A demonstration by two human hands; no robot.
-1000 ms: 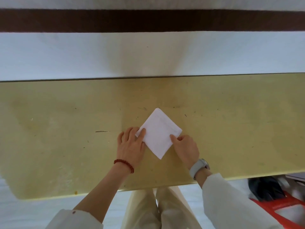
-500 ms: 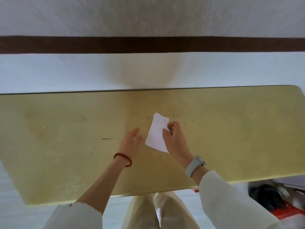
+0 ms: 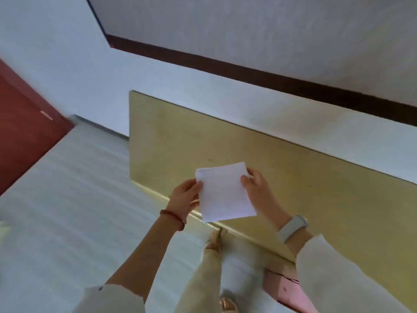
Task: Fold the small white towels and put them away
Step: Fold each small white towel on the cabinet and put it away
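At the far left stands a red-brown door [image 3: 24, 132], and beside it the pale floor [image 3: 67, 211] runs down toward the person's feet. The left forearm rises from a cream sleeve [image 3: 110, 299], with a red bead bracelet [image 3: 173, 216] round the wrist. The left hand [image 3: 184, 197] holds the left edge of the folded white towel [image 3: 223, 192]: its grip is a pinch, thumb on the upper face and fingers tucked beneath the cloth. The towel is held in the air, a flat, roughly square packet tilted a little, hanging over the near edge of the yellow bench [image 3: 316, 188] and not touching it. The layers of the fold show along its top left corner. The right hand [image 3: 259, 188] grips the towel's upper right corner, its grip likewise a pinch, the thumb pressed on top and the curled fingers behind. A pale grey wristband [image 3: 292, 229] sits on the right wrist above another cream sleeve [image 3: 338, 279]. Below the towel, light trousers [image 3: 203, 279] and a sandalled foot [image 3: 228, 306] are seen. Under the bench's near edge, to the right, lies a pink object [image 3: 288, 292], too blurred to tell what it is. Behind the bench a dark brown skirting strip [image 3: 270, 80] crosses the white wall [image 3: 248, 30].
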